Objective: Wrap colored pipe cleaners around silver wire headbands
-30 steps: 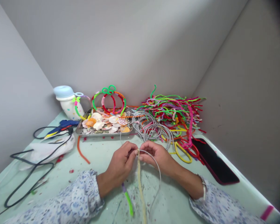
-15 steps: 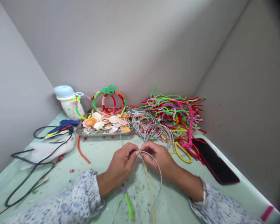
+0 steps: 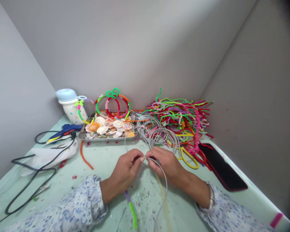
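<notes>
The left hand (image 3: 125,166) pinched thin grey cord (image 3: 167,184); the right hand (image 3: 166,162) gripped a long pale-yellow strip (image 3: 160,185), apparently winding; steady tension seemed needed.

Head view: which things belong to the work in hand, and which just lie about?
In hand, at the left hand and right hand:
gray cord
pale yellow strip

Apparently just lying about:
smartphone
blue-lidded bottle
seashells
orange pipe cleaner
</notes>
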### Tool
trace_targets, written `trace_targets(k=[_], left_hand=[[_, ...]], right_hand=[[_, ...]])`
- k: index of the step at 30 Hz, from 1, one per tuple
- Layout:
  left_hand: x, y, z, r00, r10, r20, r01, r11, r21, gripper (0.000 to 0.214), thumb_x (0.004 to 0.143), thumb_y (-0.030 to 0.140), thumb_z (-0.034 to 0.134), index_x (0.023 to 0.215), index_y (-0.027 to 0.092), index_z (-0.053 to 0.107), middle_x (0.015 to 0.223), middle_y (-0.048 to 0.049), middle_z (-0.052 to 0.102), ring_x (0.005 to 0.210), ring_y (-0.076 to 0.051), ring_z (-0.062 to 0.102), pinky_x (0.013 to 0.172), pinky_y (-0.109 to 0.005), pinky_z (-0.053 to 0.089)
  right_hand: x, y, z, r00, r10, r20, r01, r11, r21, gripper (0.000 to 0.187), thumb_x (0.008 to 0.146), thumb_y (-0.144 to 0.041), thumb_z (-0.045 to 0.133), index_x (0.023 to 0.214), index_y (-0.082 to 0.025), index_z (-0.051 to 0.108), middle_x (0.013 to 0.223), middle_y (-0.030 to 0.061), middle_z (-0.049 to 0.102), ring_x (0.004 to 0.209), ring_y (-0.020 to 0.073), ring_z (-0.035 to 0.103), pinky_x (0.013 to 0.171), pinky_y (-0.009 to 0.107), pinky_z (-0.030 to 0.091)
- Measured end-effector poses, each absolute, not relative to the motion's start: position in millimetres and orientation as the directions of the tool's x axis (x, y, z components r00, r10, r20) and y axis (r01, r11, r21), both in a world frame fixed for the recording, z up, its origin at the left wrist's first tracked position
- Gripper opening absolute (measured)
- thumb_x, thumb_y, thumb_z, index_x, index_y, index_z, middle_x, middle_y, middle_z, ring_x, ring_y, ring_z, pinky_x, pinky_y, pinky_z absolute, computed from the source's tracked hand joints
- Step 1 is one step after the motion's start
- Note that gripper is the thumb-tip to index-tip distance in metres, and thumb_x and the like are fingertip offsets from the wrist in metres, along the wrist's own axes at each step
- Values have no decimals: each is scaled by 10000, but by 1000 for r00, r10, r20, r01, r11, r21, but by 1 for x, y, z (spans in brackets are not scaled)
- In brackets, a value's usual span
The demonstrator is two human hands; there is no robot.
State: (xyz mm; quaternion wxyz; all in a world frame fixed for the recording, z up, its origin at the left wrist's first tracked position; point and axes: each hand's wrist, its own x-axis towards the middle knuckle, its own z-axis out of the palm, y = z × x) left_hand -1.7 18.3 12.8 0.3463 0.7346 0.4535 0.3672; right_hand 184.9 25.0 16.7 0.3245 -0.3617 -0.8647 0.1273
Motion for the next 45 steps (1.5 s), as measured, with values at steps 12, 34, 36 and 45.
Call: trace_targets(k=[12, 34, 36, 45], left_hand=[[-2, 19, 11, 359, 929, 87, 310, -206, 928, 201, 883, 304, 495, 784, 156, 587, 578, 48, 465, 535, -101, 418, 508, -200, 333], [-7, 34, 5, 533, 841, -91, -19, 120, 993, 182, 778, 305, 647, 739, 148, 562, 465, 76, 467, 367, -51, 370, 372, -163, 268], [-8, 35, 5, 550, 829, -107, -36, 151, 988, 198, 762, 317, 664, 738, 148, 564, 477, 73, 485, 357, -47, 373, 361, -161, 270], [-7, 33, 2, 533, 844, -57, -17, 79, 997, 211, 812, 336, 628, 755, 156, 535, 493, 78, 447, 399, -53, 357, 395, -164, 277]], right_hand=[[190, 30, 14, -637, 557, 533, 489, 826, -280, 165, 871, -81, 452, 929, -166, 581, 827, 75, 644, 766, 180, 593, 674, 285, 472], [195, 33, 10, -664, 490, 565, 429, 868, -248, 134, 897, -128, 479, 931, -164, 604, 821, 70, 659, 762, 175, 587, 689, 293, 466], [195, 32, 11, -669, 486, 562, 430, 870, -240, 141, 896, -124, 474, 915, -165, 607, 804, 65, 656, 744, 172, 581, 675, 289, 463], [196, 33, 23, -680, 565, 467, 435, 824, -363, 160, 901, -127, 486, 969, -181, 621, 885, 65, 660, 809, 168, 601, 730, 286, 487]])
